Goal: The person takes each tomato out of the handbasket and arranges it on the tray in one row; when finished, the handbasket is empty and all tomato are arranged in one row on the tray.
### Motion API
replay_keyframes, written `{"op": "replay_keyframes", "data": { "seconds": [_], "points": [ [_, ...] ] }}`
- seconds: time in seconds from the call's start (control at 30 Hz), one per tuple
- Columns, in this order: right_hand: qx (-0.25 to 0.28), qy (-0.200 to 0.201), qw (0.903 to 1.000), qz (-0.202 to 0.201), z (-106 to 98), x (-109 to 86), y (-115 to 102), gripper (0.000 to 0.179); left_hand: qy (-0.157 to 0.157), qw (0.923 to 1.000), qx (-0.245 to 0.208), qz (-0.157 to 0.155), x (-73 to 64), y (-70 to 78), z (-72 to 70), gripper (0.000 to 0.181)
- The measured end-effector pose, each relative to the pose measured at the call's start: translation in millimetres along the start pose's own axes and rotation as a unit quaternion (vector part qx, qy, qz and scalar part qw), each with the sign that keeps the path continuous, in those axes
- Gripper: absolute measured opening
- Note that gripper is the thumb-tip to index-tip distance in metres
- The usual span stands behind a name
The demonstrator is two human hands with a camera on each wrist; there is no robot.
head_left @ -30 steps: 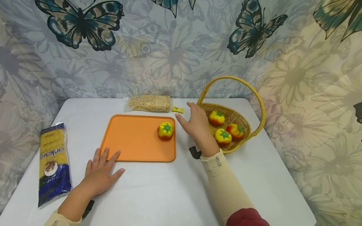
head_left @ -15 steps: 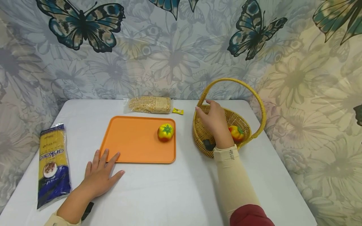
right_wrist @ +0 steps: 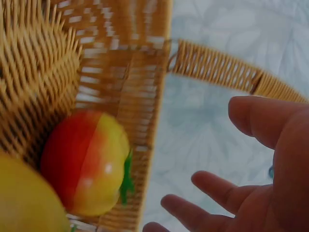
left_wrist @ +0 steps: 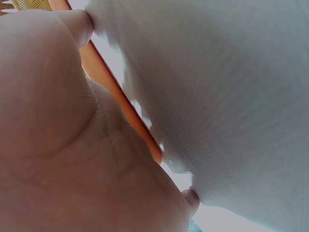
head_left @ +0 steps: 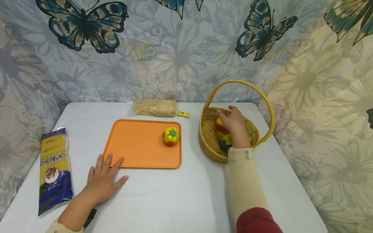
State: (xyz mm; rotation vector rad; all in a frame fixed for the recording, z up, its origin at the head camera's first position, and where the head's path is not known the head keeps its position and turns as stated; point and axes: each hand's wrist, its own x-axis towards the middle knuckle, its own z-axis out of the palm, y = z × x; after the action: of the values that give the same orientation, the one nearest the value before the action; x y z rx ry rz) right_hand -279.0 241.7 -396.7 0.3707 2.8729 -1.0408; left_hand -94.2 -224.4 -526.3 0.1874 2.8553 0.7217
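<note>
Over the wicker basket [head_left: 208,140], my right hand [head_left: 235,126] hovers with spread fingers and nothing between them. Several red and yellow toy fruits with green tops lie in the basket, partly hidden by the hand. The right wrist view shows one toy fruit [right_wrist: 87,164] close by, apart from the fingertips, and the edge of a yellow one [right_wrist: 24,203]. My left hand [head_left: 102,183] lies flat with straight fingers, its fingertips on the near left corner of the orange tray [head_left: 137,142]. Another toy fruit [head_left: 170,136] sits at the tray's right end.
A blue and yellow packet [head_left: 55,171] lies at the table's left. Behind the tray are a clear bag of yellow kernels [head_left: 154,107] and a small yellow wrapped piece [head_left: 183,114]. The basket's tall handle [head_left: 242,82] arches above it. A patterned cloth hangs behind the white table [head_left: 163,200].
My right hand has moved right, from the gap between tray and basket to over the basket's fruits. My left hand and the fruit on the tray have stayed put.
</note>
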Motion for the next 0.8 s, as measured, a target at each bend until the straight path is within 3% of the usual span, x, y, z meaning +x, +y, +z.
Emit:
{"op": "replay_keyframes", "data": {
  "seconds": [0.13,0.43,0.8],
  "points": [
    [-0.001,-0.004,0.9997,0.026,-4,6.0,11,0.087,-0.007,1.0,0.002,-0.003,0.0,2.1,-1.8,0.088],
    [-0.008,0.007,0.999,0.044,-5,7.1,21,0.088,-0.011,0.9999,0.011,-0.006,0.5,3.7,-2.7,0.087],
    [-0.026,-0.049,0.9947,0.087,-1,15.2,30,0.093,-0.01,0.9999,0.008,0.002,1.6,0.4,-0.7,0.087]
  ]
}}
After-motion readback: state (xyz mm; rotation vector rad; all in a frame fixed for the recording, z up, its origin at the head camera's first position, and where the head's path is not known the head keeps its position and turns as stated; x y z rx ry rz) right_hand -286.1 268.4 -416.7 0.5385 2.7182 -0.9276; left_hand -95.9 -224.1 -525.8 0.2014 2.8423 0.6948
